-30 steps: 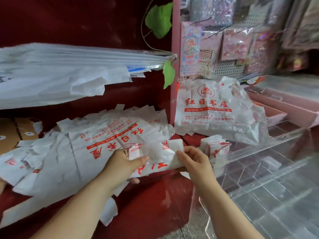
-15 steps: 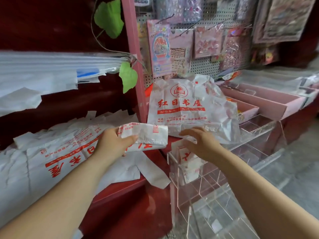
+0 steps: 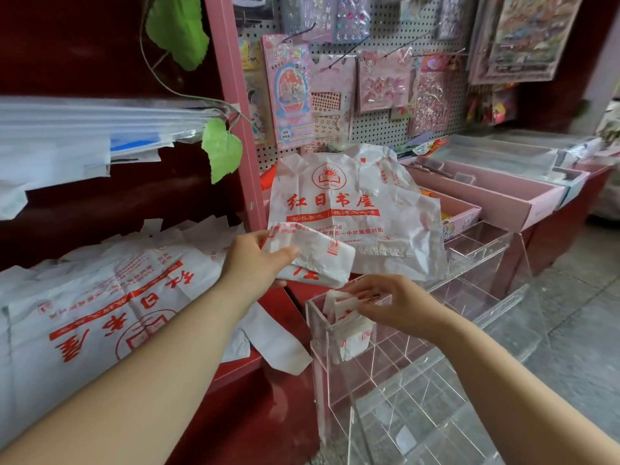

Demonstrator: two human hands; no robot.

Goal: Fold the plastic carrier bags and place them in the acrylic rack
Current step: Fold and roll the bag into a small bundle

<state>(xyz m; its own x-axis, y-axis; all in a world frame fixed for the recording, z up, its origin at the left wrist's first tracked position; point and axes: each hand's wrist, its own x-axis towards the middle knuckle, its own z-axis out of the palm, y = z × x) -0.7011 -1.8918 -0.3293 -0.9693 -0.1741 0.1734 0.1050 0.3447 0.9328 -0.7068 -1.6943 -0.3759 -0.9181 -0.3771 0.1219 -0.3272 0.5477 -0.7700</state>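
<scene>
**Folded bag held above the rack's near corner**

Folded bag (image 3: 313, 261): white plastic with red print, a compact flat packet. The left hand (image 3: 255, 260) grips one end, thumb on top and fingers underneath. The packet hangs in the air, just above and left of the acrylic rack (image 3: 396, 407), touching neither rack nor surface.

Rack: clear acrylic, divided into open-topped compartments. The near-left corner compartment holds the stowed bags (image 3: 350, 325), several folded packets standing on edge. The right hand (image 3: 392, 307) has its fingers curled onto their tops, pinching them. The other compartments in view look see-through, contents not discernible.

Behind the rack: an unfolded bag (image 3: 355, 209), same red lettering, stands crumpled against the pegboard (image 3: 379, 125), which is hung with sticker packs.

Left: a stack of flat bags (image 3: 100, 313) lies on the red surface (image 3: 278, 303), handles spilling over the edge. Above it, a shelf of clear sheets; a green leaf (image 3: 223, 149) dangles beside the pink post.

Right: pink trays (image 3: 486, 193), contents unclear.
</scene>
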